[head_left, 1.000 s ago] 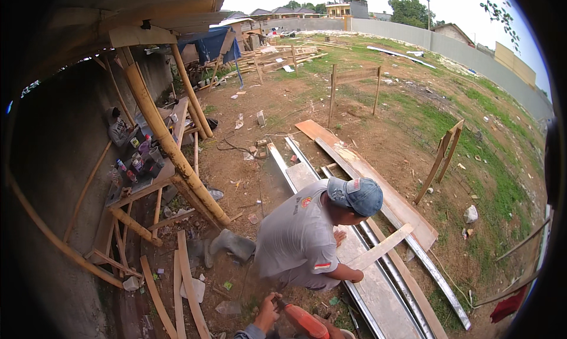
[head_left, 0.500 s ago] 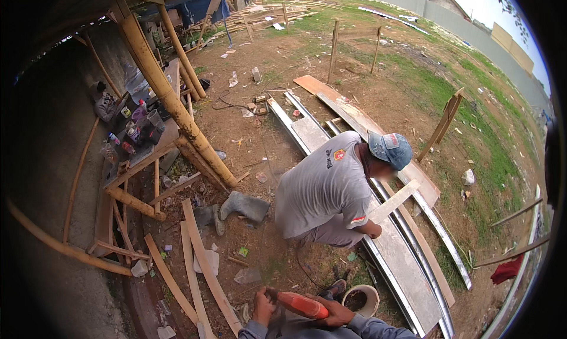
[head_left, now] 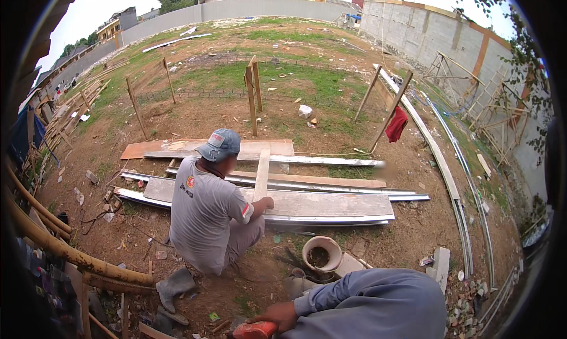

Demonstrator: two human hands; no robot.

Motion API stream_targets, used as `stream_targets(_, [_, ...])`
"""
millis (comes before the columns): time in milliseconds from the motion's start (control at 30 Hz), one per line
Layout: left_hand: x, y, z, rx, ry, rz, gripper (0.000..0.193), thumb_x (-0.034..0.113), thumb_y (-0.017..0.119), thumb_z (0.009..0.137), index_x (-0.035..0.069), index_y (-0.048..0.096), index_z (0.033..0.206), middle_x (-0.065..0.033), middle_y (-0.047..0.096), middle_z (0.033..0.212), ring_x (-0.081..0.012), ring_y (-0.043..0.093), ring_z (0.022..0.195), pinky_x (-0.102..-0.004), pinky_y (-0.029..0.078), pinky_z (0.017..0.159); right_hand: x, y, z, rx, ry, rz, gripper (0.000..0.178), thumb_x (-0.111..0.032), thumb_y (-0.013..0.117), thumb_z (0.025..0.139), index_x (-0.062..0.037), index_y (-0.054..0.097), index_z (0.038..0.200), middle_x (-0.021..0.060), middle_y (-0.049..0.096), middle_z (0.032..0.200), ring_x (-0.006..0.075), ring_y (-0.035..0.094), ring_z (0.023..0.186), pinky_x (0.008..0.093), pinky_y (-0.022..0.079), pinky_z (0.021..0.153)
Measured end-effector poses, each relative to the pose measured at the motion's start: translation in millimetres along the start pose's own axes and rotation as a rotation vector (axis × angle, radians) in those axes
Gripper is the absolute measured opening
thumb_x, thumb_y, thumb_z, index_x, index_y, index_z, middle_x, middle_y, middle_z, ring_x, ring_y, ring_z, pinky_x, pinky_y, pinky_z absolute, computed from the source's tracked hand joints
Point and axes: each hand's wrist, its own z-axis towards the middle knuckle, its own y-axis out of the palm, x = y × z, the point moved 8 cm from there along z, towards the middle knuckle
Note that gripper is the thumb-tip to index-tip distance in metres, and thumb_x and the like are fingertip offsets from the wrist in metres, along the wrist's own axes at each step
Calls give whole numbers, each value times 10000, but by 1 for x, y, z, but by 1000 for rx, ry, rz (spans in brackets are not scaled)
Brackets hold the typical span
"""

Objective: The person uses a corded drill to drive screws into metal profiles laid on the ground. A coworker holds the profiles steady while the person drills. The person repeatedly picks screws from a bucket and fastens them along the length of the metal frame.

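Note:
At the lower edge, my right hand (head_left: 279, 315) is closed on a red tool (head_left: 255, 329) with a rounded body. Most of the tool is cut off by the frame, so its exact kind cannot be told. The grey-blue sleeve (head_left: 366, 297) of my right arm fills the lower middle. My left hand is out of view. Ahead, a crouching person (head_left: 209, 203) in a grey shirt and blue cap has a hand (head_left: 267, 203) at the near end of a pale board (head_left: 262, 174), which lies across long planks and metal channels.
A white bucket (head_left: 322, 254) with dark contents stands beside my arm. Grey rubber boots (head_left: 175, 287) lie at the lower left, near bamboo poles (head_left: 88, 253). Wooden stakes (head_left: 254, 96) rise behind the planks. A red cloth (head_left: 397, 124) hangs at right.
My view has swung to the right and up. My left hand has left the picture, and the red tool now shows only at the lower edge. The crouching person stays beside the planks.

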Motion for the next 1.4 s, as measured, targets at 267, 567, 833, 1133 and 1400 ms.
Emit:
stream_targets(267, [38, 15, -1, -179, 232, 171, 227, 304, 521, 985, 113, 623, 919, -41, 612, 784, -207, 629, 751, -403, 553, 699, -12, -21, -34, 196, 17, 55, 954, -271, 707, 751, -101, 277, 1586, 258, 682, 1086, 447, 656, 975, 506, 498, 847])
stream_targets(567, [4, 54, 34, -47, -67, -127, 245, 280, 493, 1006, 109, 637, 907, -24, 588, 749, -192, 617, 701, -375, 554, 671, 19, -92, -59, 263, 80, 100, 945, -311, 723, 778, -86, 269, 1576, 275, 685, 1017, 462, 674, 873, 501, 517, 780])
stream_targets(833, [-7, 78, 49, -103, -83, -155, 242, 266, 494, 1027, 109, 634, 906, -22, 659, 770, -181, 654, 690, -361, 570, 637, 38, -139, -62, 182, 100, 87, 904, -313, 739, 795, -95, 314, 1563, 248, 682, 1161, 457, 671, 972, 495, 528, 844])
stream_targets(1133, [38, 65, 22, 132, 12, -188, 191, 289, 530, 1020, 162, 653, 948, -1, 725, 843, -148, 688, 689, -289, 552, 553, 24, -168, -12, 164, -85, 169, 883, -309, 771, 812, -95, 344, 1555, 203, 614, 1350, 424, 656, 1097, 458, 531, 932])
stream_targets(1400, [145, 45, 79, -37, 56, -195, 190, 312, 548, 1015, 168, 659, 960, 5, 710, 861, -102, 608, 580, -253, 463, 455, 3, -194, 106, 30, -21, 236, 848, -309, 744, 820, -59, 352, 1530, 223, 528, 1454, 419, 594, 1227, 454, 498, 1008])
